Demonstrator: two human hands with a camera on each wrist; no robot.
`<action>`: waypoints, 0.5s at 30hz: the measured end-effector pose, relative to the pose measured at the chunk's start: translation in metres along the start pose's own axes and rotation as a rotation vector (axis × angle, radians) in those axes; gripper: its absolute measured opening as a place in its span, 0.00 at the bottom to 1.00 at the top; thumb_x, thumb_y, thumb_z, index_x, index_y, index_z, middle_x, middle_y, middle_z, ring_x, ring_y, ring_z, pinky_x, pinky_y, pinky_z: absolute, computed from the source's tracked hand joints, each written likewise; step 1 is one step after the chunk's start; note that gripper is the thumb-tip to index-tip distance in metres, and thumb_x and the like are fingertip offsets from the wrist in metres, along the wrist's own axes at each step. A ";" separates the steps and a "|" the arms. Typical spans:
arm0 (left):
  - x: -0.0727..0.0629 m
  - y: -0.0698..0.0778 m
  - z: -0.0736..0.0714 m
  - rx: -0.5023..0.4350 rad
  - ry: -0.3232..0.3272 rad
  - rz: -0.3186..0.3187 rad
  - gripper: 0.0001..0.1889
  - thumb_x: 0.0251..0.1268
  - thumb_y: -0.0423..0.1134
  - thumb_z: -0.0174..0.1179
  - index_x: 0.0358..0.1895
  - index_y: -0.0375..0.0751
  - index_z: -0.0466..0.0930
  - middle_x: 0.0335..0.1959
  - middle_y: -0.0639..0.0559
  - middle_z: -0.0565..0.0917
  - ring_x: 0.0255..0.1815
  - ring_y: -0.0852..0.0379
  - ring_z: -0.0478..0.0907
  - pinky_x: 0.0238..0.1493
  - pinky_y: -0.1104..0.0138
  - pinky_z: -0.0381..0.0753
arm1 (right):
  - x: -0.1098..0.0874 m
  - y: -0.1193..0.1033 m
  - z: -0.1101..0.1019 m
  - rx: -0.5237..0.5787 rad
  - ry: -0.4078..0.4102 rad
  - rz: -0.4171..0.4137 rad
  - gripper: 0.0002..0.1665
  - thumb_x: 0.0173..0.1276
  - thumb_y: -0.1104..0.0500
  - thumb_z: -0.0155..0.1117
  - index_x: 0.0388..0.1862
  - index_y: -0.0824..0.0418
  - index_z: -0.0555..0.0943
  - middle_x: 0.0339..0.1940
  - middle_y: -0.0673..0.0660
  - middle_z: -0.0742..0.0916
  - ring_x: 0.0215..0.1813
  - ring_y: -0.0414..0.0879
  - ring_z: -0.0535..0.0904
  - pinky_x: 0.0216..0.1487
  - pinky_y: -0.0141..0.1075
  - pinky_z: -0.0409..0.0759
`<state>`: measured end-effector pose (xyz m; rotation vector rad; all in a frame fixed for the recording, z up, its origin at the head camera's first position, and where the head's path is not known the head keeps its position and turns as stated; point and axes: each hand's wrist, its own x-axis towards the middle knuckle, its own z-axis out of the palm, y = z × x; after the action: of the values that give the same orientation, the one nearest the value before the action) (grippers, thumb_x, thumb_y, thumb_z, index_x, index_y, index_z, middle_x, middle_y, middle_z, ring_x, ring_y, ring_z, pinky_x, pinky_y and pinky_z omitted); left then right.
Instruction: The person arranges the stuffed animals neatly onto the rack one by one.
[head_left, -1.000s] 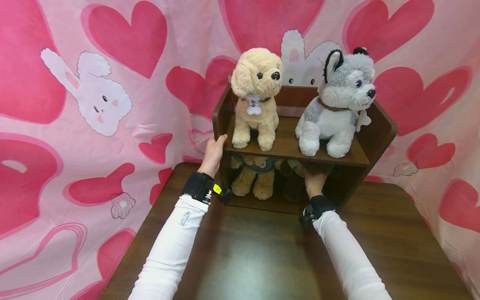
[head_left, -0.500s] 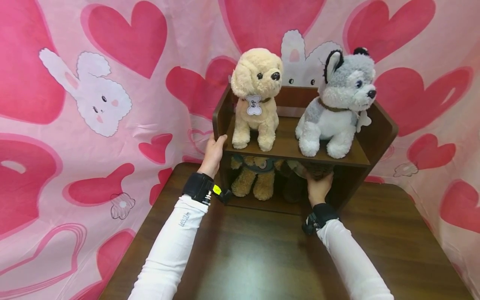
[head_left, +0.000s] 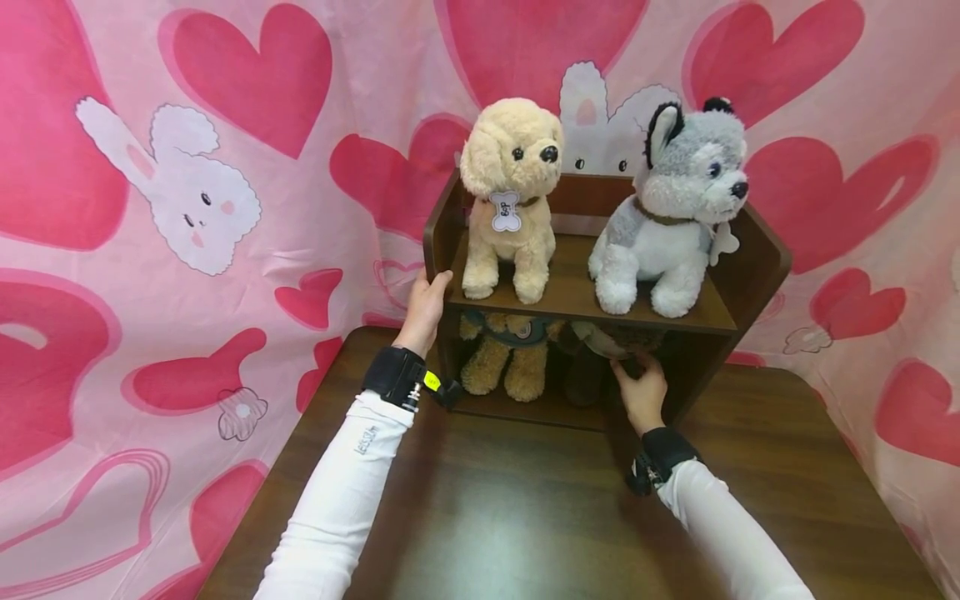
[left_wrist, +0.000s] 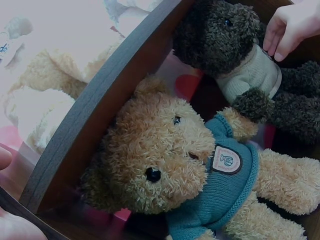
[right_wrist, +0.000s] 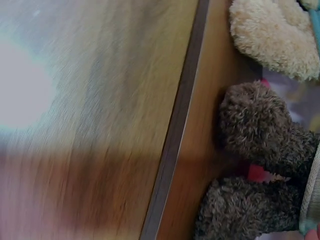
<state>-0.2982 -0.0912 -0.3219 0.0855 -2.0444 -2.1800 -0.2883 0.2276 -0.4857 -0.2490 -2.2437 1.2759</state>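
My left hand (head_left: 423,308) grips the left side panel of a dark brown two-tier shelf (head_left: 577,312), thumb on the front edge. Inside the lower tier, my right hand (head_left: 643,396) reaches to a dark brown teddy bear (left_wrist: 220,40) in a cream sweater (left_wrist: 250,77). Its thumb and fingers touch the sweater's edge, with a gap between them in the head view. Beside that bear sits a tan teddy bear (left_wrist: 160,145) in a teal sweater. From the head view, the upper board hides both bears' heads.
On the upper tier sit a cream plush dog (head_left: 513,200) with a bone-shaped tag and a grey-and-white plush husky (head_left: 660,217). The shelf stands on a brown wooden table (head_left: 510,500). Behind hangs a pink heart-and-rabbit cloth (head_left: 300,208).
My right hand has drawn back toward me and slightly right, from deep under the upper board to the dark bear's front. My left hand keeps its place on the shelf.
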 end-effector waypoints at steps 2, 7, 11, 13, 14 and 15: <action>0.000 0.000 0.000 -0.001 -0.004 0.003 0.24 0.69 0.39 0.44 0.67 0.38 0.55 0.67 0.46 0.60 0.68 0.52 0.53 0.68 0.58 0.50 | -0.001 0.000 -0.003 -0.027 -0.025 -0.039 0.26 0.56 0.59 0.66 0.50 0.73 0.74 0.48 0.71 0.78 0.51 0.64 0.72 0.53 0.50 0.67; 0.000 0.000 -0.001 -0.015 -0.005 0.013 0.23 0.69 0.38 0.44 0.65 0.36 0.57 0.66 0.45 0.61 0.68 0.51 0.54 0.67 0.58 0.50 | -0.002 0.001 -0.010 -0.053 -0.104 -0.160 0.24 0.56 0.62 0.66 0.50 0.73 0.75 0.47 0.71 0.79 0.51 0.62 0.73 0.52 0.50 0.70; 0.000 -0.001 -0.001 -0.017 -0.005 0.010 0.23 0.69 0.37 0.45 0.65 0.37 0.57 0.66 0.45 0.61 0.68 0.51 0.54 0.67 0.58 0.51 | -0.004 0.001 -0.018 -0.072 -0.194 -0.269 0.24 0.55 0.64 0.67 0.50 0.72 0.75 0.46 0.70 0.80 0.49 0.62 0.75 0.50 0.51 0.71; 0.000 -0.001 -0.002 -0.015 -0.009 0.010 0.23 0.69 0.38 0.45 0.66 0.37 0.57 0.66 0.45 0.61 0.68 0.51 0.54 0.67 0.58 0.51 | -0.005 0.001 -0.023 -0.086 -0.246 -0.324 0.24 0.54 0.64 0.67 0.50 0.71 0.75 0.46 0.69 0.80 0.48 0.61 0.75 0.50 0.52 0.71; 0.000 0.000 -0.002 -0.011 -0.014 0.003 0.25 0.69 0.38 0.45 0.67 0.37 0.55 0.67 0.45 0.59 0.68 0.51 0.52 0.67 0.58 0.50 | -0.006 0.000 -0.025 -0.097 -0.275 -0.352 0.25 0.54 0.64 0.67 0.51 0.71 0.75 0.47 0.69 0.80 0.48 0.61 0.75 0.49 0.52 0.71; 0.000 0.000 -0.002 -0.009 -0.015 0.000 0.25 0.69 0.38 0.45 0.67 0.38 0.55 0.68 0.45 0.59 0.69 0.51 0.52 0.67 0.58 0.50 | -0.006 0.000 -0.028 -0.112 -0.311 -0.369 0.25 0.55 0.63 0.67 0.52 0.71 0.75 0.48 0.68 0.80 0.49 0.61 0.75 0.49 0.53 0.71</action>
<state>-0.2983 -0.0931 -0.3224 0.0679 -2.0427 -2.1963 -0.2682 0.2455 -0.4764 0.3330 -2.4734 1.0475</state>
